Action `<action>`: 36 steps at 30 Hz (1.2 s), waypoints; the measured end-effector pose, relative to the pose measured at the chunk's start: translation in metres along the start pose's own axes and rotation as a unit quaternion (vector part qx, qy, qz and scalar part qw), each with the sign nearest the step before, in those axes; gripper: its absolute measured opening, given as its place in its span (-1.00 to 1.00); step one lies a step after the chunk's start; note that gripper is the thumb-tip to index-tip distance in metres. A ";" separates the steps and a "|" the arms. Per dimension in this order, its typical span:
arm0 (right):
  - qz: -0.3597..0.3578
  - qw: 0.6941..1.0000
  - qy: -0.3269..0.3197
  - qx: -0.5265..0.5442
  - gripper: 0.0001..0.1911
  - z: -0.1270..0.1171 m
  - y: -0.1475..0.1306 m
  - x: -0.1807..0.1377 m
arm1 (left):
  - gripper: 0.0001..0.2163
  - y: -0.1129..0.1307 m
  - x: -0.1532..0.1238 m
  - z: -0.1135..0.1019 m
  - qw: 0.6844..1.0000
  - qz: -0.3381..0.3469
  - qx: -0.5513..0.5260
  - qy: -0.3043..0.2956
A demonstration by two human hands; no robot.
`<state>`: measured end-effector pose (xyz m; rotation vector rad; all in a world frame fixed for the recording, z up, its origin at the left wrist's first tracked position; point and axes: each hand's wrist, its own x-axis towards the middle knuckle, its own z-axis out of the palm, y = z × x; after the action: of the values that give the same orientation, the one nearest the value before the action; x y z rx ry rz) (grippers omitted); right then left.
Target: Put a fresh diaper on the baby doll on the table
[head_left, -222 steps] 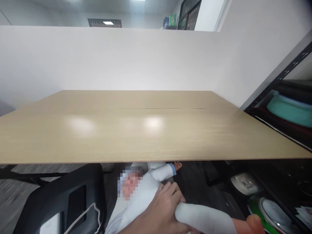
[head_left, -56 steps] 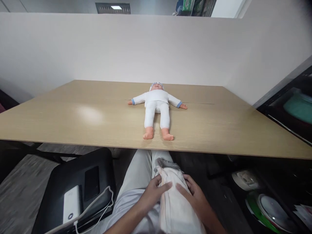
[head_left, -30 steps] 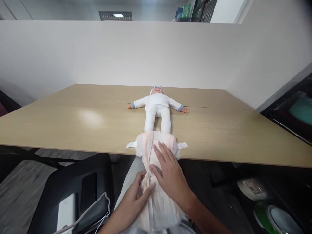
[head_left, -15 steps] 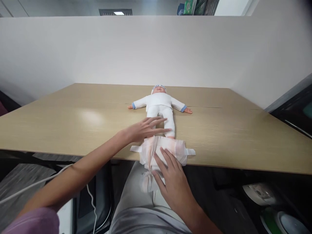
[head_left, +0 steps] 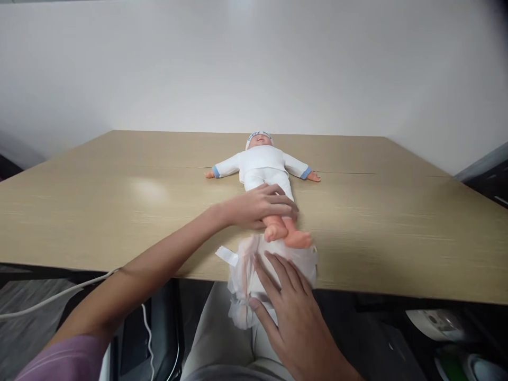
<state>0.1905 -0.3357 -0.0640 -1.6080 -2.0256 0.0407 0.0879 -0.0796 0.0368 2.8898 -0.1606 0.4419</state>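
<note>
A baby doll [head_left: 262, 164] in white clothes and a cap lies on its back on the wooden table [head_left: 119, 201], arms spread. My left hand [head_left: 260, 207] is wrapped round the doll's legs just above the bare feet, which are raised off the table. My right hand [head_left: 288, 307] lies flat, fingers spread, on a white and pink diaper [head_left: 248, 264] that hangs over the table's near edge, just under the doll's feet.
A white partition wall stands behind the table. A black chair with a white cable [head_left: 47, 301] is at the lower left. Dark shelving with dishes [head_left: 440, 323] shows at the lower right. My light trousers are under the table edge.
My left hand has closed round the doll's legs and lifted the feet, which now show above the diaper. My right hand stays flat on the diaper. The view has tilted down.
</note>
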 end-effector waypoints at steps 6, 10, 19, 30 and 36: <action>-0.005 0.999 -0.042 0.002 -0.30 0.001 0.020 0.037 | -0.63 -0.006 0.015 -0.067 0.989 -0.067 -0.113 0.069; -0.026 0.995 -0.090 0.017 -0.32 0.002 0.039 0.066 | -0.59 -0.016 0.020 -0.093 0.977 -0.111 -0.154 0.100; -0.024 0.995 -0.098 -0.016 -0.33 0.029 0.094 0.167 | -0.60 -0.024 0.012 -0.107 0.971 -0.083 -0.174 0.138; -0.041 0.988 -0.120 0.082 -0.34 0.016 0.131 0.283 | -0.63 -0.022 0.012 -0.107 0.966 -0.140 -0.166 0.143; -0.018 0.986 -0.130 0.105 -0.53 -0.008 0.148 0.266 | -0.55 -0.022 0.010 -0.094 0.965 -0.112 -0.182 0.155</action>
<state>0.2903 -0.0541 -0.0044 -1.4962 -2.1600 0.4585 0.0737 -0.0380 0.1227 2.4076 0.1231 0.7282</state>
